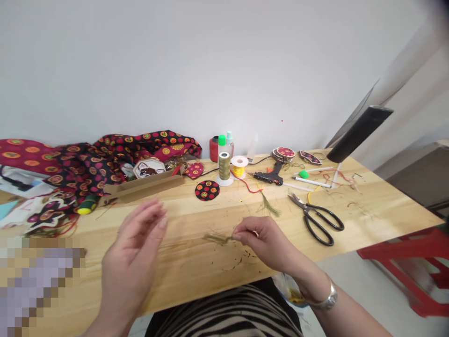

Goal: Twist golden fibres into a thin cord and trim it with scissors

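Observation:
Over the wooden table (182, 257), my right hand (261, 238) pinches one end of a small olive-green thread tassel (216, 238) between thumb and fingertips. Its loose strands point left. My left hand (136, 252) is raised to the left of it, fingers curved and thumb apart, with nothing visible in it. A second green tassel (270, 206) on a red cord lies beyond my right hand. Black-handled scissors (314, 217) rest to the right, blades partly apart. A round patterned fabric disc (207, 190) lies farther back, near a spool of olive thread (224, 166).
A black glue gun (270, 175), a yellow cord spool (239, 168) and a white pen (312, 182) lie toward the back. A cardboard tray (147, 186) and patterned cloth (140, 145) occupy the back left. A dark cylinder (359, 134) stands tilted at right, above a red stool (410, 252).

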Demonstrator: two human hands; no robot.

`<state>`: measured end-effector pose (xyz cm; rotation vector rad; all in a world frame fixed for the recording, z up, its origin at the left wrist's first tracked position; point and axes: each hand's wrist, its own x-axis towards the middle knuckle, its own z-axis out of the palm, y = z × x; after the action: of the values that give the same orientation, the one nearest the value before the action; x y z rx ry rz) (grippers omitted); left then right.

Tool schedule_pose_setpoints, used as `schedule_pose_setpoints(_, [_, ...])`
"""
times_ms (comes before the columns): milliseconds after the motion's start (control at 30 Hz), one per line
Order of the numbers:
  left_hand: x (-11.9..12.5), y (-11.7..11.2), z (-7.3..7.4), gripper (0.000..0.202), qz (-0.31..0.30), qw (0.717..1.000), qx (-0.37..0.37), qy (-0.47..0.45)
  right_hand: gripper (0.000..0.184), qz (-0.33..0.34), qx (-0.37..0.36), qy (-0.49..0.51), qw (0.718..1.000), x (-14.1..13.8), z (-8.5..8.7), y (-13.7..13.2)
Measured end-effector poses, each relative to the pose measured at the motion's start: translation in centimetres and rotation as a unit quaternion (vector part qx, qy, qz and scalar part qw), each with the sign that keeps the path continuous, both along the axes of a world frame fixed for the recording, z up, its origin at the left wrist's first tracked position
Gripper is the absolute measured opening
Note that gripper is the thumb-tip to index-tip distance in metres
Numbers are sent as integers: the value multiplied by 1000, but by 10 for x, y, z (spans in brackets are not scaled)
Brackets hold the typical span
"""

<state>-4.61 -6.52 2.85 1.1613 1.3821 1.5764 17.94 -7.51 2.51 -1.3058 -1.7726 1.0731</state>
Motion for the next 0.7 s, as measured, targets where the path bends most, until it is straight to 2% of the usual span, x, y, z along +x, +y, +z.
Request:
schedule_pose_setpoints(33, [6,-1,3,20,-39,994,30,100,16,13,15,-10,1000,-1,2,0])
schedule_pose_setpoints(100, [21,-4,4,25,-165,964,64,200,16,35,33,-22,999,-2,5,0])
schedule_pose_setpoints(167, [35,-5,0,35,-274,933,52,229,17,53,38,-31,997,-3,9,1])
schedule_pose_setpoints(267, [48,-5,-9,41,-354,902,6,246,20,69,34,-34,996,-1,10,5])
schedule_pose_setpoints(367, [52,-3,-14,43,-376,881,-4,288,20,78,23,-25,996,3,8,12])
schedule_pose_setpoints(467, [53,0,-18,43,-368,866,17,338,20,81,12,-25,996,7,3,19])
schedule_pose_setpoints(700, [55,3,-31,44,-319,865,78,380,22,103,3,-31,994,8,-1,29])
